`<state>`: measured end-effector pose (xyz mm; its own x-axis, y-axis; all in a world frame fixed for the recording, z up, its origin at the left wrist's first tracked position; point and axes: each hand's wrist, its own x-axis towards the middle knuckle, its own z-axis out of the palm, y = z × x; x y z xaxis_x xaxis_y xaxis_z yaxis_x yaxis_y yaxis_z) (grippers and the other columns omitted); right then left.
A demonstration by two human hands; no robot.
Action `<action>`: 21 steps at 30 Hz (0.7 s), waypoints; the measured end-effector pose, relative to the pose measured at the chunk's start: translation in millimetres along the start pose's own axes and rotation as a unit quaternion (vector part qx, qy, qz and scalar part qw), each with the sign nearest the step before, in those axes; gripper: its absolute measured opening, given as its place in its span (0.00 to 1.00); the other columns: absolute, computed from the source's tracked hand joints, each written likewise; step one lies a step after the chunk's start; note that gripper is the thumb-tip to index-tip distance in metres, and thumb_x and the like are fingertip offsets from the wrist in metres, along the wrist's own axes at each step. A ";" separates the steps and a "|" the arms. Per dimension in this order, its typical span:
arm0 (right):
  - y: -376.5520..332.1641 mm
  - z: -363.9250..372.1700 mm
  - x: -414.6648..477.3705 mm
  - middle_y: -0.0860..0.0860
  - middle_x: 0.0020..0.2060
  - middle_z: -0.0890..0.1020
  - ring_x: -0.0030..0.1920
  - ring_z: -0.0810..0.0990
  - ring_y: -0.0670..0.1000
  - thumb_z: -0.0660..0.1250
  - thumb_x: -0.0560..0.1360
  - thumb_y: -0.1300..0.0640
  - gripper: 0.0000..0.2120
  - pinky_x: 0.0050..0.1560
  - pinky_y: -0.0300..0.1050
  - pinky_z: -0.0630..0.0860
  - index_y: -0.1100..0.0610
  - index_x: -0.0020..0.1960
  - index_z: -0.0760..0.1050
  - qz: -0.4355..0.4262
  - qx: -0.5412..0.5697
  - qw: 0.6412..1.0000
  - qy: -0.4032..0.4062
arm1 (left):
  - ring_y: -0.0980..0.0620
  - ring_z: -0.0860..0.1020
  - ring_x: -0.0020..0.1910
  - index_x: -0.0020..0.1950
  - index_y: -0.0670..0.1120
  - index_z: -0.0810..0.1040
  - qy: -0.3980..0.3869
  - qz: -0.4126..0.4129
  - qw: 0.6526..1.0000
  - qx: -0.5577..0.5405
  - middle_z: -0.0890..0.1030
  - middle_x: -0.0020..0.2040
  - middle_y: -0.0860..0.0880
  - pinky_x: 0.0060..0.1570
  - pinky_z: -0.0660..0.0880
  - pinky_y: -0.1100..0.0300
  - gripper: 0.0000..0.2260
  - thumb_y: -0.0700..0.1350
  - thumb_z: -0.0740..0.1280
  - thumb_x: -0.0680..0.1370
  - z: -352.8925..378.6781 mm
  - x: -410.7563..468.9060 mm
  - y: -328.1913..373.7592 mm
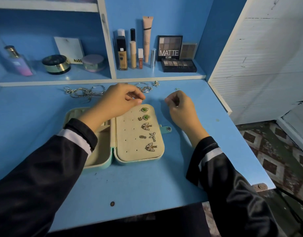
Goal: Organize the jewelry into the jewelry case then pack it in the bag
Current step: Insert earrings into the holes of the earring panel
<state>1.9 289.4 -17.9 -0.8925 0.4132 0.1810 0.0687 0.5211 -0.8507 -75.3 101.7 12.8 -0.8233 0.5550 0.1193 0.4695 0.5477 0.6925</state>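
Observation:
A mint jewelry case (113,156) lies open on the blue desk. Its cream earring panel (130,142) carries several pinned earrings, among them two green ones (145,113) and butterfly-shaped ones (150,147). My left hand (120,101) hovers over the case's far edge and pinches a small earring (142,100) between thumb and fingers. To the right of the case, my right hand (179,105) is curled, fingertips pinched together; whether it holds a tiny piece I cannot tell. Loose jewelry lies beyond: silver chains and hoops (84,91), rings (144,88), a butterfly piece (156,83). No bag is in view.
A shelf behind the desk holds makeup bottles (122,55), eyeshadow palettes (179,65), compacts (55,64) and a perfume bottle (19,62). The desk's right edge (246,142) drops to a patterned floor. A white slatted panel (267,57) stands at the right.

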 end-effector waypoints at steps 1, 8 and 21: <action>-3.2 3.2 -4.2 0.45 0.36 0.74 0.37 0.71 0.43 0.64 0.79 0.62 0.04 0.35 0.27 0.67 0.57 0.45 0.72 -0.002 0.007 1.000 -0.006 | 0.53 0.82 0.47 0.50 0.52 0.83 0.002 0.000 1.000 -0.011 0.83 0.48 0.55 0.54 0.78 0.58 0.06 0.42 0.71 0.76 -1.9 -4.4 -1.4; -19.9 20.3 -23.6 0.49 0.36 0.77 0.33 0.73 0.44 0.65 0.78 0.62 0.04 0.32 0.29 0.68 0.59 0.44 0.74 -0.014 0.029 0.999 -0.022 | 0.54 0.82 0.48 0.45 0.61 0.79 0.030 0.015 0.998 -0.056 0.83 0.48 0.59 0.56 0.78 0.49 0.12 0.41 0.71 0.76 -12.1 -26.0 -7.4; -20.8 20.7 -27.2 0.49 0.37 0.79 0.36 0.75 0.45 0.67 0.76 0.60 0.03 0.35 0.32 0.69 0.57 0.43 0.76 -0.035 0.051 0.998 -0.022 | 0.61 0.80 0.41 0.44 0.51 0.79 0.023 0.016 0.993 -0.119 0.82 0.42 0.55 0.48 0.78 0.63 0.06 0.40 0.73 0.74 -12.8 -30.1 -11.5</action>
<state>15.5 251.8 -15.3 -0.9126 0.3434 0.2217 -0.0382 0.4684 -0.8827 -59.9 70.7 10.4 -0.8251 0.5379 0.1731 0.4125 0.3639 0.8351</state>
